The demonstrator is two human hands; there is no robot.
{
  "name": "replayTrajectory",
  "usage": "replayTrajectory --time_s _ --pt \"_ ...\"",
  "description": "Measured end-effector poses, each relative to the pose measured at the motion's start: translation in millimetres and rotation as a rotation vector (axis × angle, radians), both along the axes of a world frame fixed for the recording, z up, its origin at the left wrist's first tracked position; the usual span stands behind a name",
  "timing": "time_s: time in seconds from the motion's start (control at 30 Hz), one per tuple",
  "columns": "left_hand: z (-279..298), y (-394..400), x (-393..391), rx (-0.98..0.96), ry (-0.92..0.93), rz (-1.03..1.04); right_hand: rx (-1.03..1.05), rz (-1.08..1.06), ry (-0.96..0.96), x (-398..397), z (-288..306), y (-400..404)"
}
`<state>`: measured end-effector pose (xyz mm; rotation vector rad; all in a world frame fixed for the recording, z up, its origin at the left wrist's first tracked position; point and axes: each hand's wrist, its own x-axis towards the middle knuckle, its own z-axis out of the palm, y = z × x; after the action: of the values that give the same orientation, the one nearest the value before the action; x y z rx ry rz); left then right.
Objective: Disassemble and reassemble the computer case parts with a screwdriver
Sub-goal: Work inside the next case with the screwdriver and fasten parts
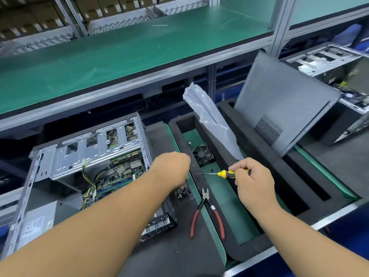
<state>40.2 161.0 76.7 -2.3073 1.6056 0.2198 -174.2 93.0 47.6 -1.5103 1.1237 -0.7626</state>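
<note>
An open computer case (pixel 60 156) lies on its side at the left, showing its drive cage, motherboard and cables. My right hand (pixel 253 180) grips a yellow-and-black screwdriver (pixel 225 173), its shaft pointing left toward my left hand (pixel 171 168). My left hand hovers over the case's right edge with curled fingers; what it holds is hidden. A small tray of black screws (pixel 182 194) sits just below it. The removed side panel (pixel 283 108) leans upright at the right.
Red-handled cutting pliers (pixel 207 212) lie on the mat in front. A black foam tray (pixel 239 254) holds a small fan (pixel 202 153) and a clear plastic bag (pixel 211 118). Another open case (pixel 329 60) stands at the far right. A green shelf (pixel 119 56) overhangs the bench.
</note>
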Motion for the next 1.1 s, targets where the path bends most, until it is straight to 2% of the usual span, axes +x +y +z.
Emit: replayTrajectory --time_s 0.23,0.8,0.87,0.93,1.1 --pt "1.4 -4.9 -5.3 -0.017 -0.092 -0.017 0.088 -0.013 0.045 -12.2 -31.4 11.3" --pt "-1.0 1.7 3.7 -0.035 0.042 0.047 0.046 0.049 0.069 9.7 -37.2 9.4" --pt "4.8 4.0 4.4 -0.110 0.091 0.060 0.010 0.065 0.091 14.2 -36.4 10.4" --pt "14.5 9.1 5.2 -0.298 0.178 0.117 -0.019 0.102 0.096 20.5 -35.5 12.2" --pt "40.9 28.4 7.1 -0.879 0.768 0.624 -0.030 0.189 0.113 39.5 -37.7 13.2"
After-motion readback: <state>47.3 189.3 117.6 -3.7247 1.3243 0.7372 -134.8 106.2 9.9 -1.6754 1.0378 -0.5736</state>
